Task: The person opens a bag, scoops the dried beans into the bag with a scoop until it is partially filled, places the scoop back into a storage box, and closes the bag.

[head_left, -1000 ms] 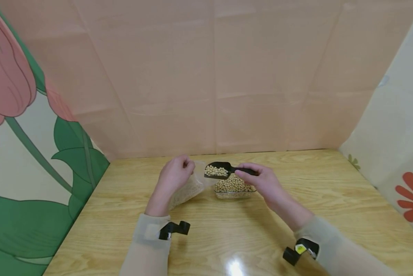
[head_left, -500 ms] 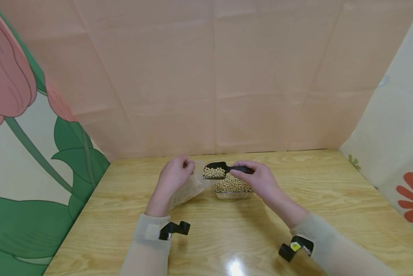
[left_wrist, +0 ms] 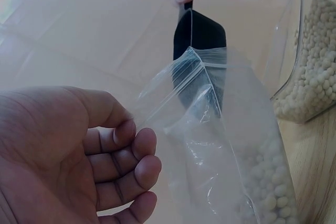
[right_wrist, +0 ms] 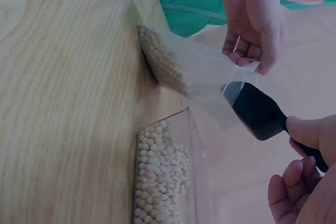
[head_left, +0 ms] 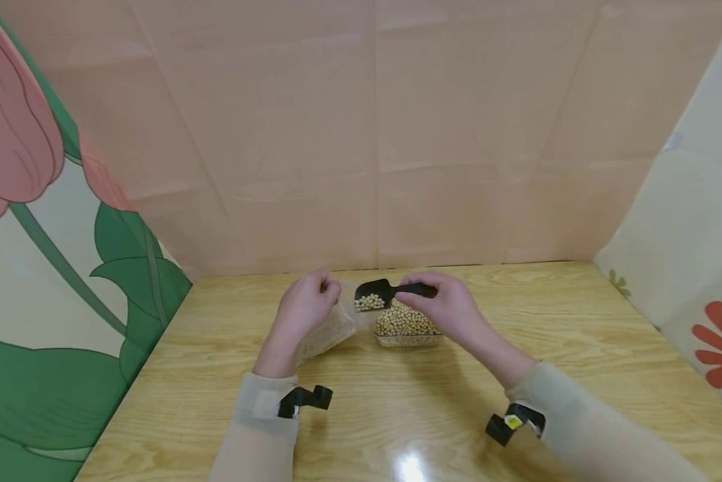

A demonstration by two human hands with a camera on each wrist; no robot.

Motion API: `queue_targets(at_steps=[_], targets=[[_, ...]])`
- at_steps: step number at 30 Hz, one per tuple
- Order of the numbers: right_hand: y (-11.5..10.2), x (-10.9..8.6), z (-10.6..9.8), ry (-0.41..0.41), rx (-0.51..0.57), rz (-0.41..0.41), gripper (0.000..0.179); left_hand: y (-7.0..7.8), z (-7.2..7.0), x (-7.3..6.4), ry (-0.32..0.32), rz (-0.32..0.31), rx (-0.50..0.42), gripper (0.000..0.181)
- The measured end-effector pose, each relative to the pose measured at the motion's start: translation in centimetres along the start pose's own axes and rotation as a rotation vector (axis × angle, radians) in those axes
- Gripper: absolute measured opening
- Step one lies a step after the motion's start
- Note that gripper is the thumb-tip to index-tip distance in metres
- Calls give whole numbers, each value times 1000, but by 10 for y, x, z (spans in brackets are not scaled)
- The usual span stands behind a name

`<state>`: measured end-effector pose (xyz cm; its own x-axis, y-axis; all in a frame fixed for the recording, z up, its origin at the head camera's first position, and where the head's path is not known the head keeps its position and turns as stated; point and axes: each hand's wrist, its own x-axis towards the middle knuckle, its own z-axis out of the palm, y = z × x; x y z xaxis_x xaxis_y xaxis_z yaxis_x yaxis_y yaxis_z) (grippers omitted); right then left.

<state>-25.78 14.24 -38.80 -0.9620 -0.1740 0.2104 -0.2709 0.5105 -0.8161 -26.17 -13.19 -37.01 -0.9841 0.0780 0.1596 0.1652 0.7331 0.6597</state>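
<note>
My left hand (head_left: pixel 303 308) pinches the rim of a clear zip bag (left_wrist: pixel 205 156) between thumb and forefinger, its other fingers loosely curled. Pale round beans, like soybeans (left_wrist: pixel 270 190), lie in the lower part of the bag, which stands on the table. My right hand (head_left: pixel 454 308) grips the handle of a black scoop (head_left: pixel 378 289). The scoop's front end is inside the bag's mouth in both wrist views, and a small heap of beans shows in it in the head view. Beside the bag, below the right hand, stands a clear rectangular container (right_wrist: pixel 191 129) heaped with the same beans.
A wood-grain table (head_left: pixel 361 408) bears the bag and the container. Behind it hangs a plain pink backdrop (head_left: pixel 373 134). Flower-patterned walls (head_left: pixel 138 268) stand at left and right. Each sleeve carries a black wrist camera (head_left: pixel 305 399).
My right hand has moved a little left and up, bringing the scoop further over the bag's mouth. Fewer beans show in the scoop than before. The left hand stays in place.
</note>
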Motion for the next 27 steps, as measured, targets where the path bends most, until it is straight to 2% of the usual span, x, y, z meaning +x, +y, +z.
queue_targets(at_steps=[13, 17, 27], targets=[[-10, 2, 1, 50, -234, -213, 20, 0, -1, 0, -3, 8, -5, 22], [-11, 2, 0, 49, -245, -211, 19, 0, -2, 0, -5, 4, -4, 23], [-11, -3, -14, 18, -153, -156, 22, 1, -1, 0, -6, -5, 4, 22]])
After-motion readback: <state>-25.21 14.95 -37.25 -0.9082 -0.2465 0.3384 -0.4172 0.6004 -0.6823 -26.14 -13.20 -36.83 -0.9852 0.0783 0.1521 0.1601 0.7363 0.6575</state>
